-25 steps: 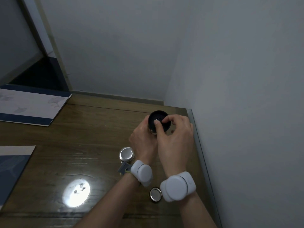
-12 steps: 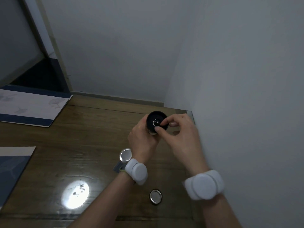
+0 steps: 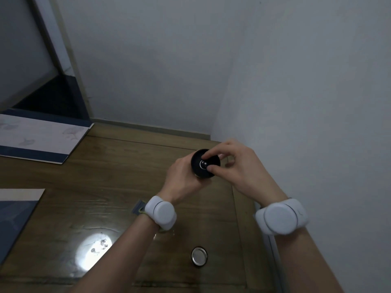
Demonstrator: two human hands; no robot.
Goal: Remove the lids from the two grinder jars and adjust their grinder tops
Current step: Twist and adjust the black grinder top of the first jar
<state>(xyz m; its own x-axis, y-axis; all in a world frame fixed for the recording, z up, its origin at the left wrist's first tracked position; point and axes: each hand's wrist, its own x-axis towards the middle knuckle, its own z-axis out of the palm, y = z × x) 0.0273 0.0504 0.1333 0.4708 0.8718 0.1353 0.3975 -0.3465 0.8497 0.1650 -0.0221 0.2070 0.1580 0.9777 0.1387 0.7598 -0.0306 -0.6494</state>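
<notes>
Gripping the black grinder jar [image 3: 204, 164] above the table's [image 3: 88, 193] far right corner, the left hand [image 3: 183, 180] steadies it while right hand [image 3: 239, 166] fingertips [image 3: 211, 169] pinch its top knob, apparently mid-adjustment; next likely needs another small twist.

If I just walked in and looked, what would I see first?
Probably the two hands close together near the right wall: the left hand grips a grinder jar while the right hand pinches the small knob in the middle of its round black grinder top. Next, the chunky white wristbands on both wrists, and a shiny silver lid lying alone on the wooden table, nearer you.
</notes>
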